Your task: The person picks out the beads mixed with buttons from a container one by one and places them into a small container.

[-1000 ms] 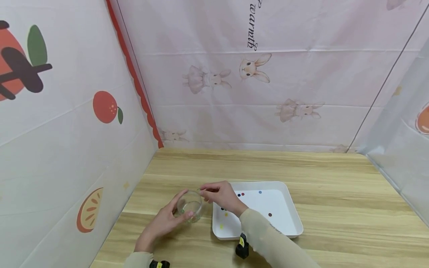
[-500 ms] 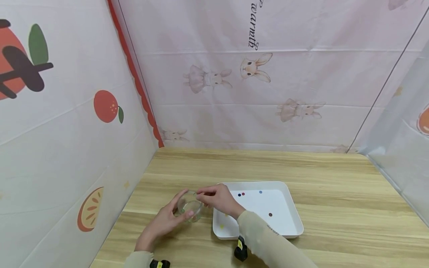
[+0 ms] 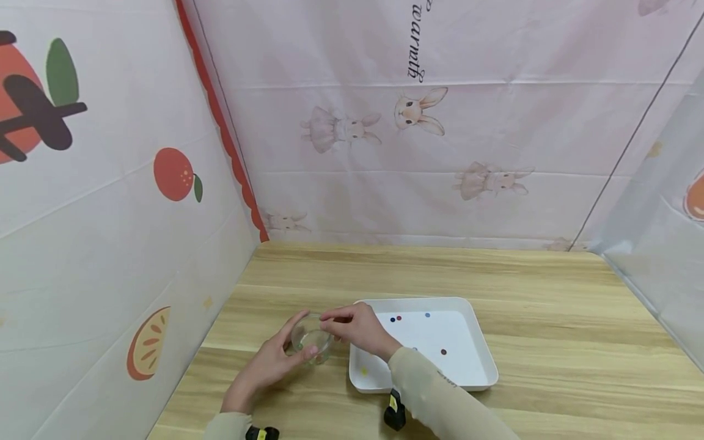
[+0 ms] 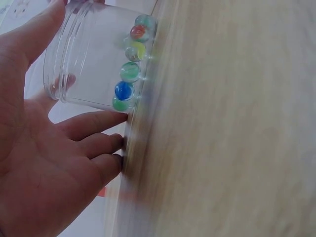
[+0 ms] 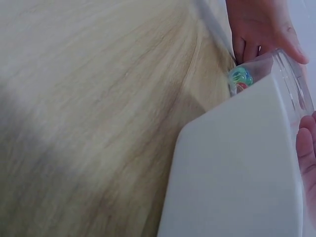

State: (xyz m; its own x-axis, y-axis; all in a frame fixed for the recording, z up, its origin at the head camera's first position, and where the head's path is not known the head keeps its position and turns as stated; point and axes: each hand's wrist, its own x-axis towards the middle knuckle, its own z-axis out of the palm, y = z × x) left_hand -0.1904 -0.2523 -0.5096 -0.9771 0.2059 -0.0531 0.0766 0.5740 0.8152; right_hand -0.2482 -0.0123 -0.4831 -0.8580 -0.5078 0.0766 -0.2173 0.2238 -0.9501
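Observation:
My left hand [image 3: 275,357] grips a clear jar [image 3: 312,337] from its left side, thumb in front and fingers behind. In the left wrist view several glass marbles [image 4: 130,72], green, blue, yellow and red, lie along the jar's bottom, which sits at the tabletop. Over the jar's mouth, the thumb and index finger of my right hand [image 3: 357,327] pinch together at the rim on a small marble, largely hidden by the fingertips. Beneath my right forearm, the white tray [image 3: 486,360] holds a few loose marbles, among them a blue one [image 3: 428,315] and a yellow one [image 3: 364,371].
The tray's near wall [image 5: 237,163] rises between the right wrist camera and the jar. Wood-grain tabletop [image 3: 528,293] extends around the tray and jar. A printed cloth wall [image 3: 181,263] stands at the left, another [image 3: 467,208] at the back.
My right hand has moved slightly left, bringing its pinching fingertips from the jar's right rim to over its mouth. The left hand and the jar have stayed put.

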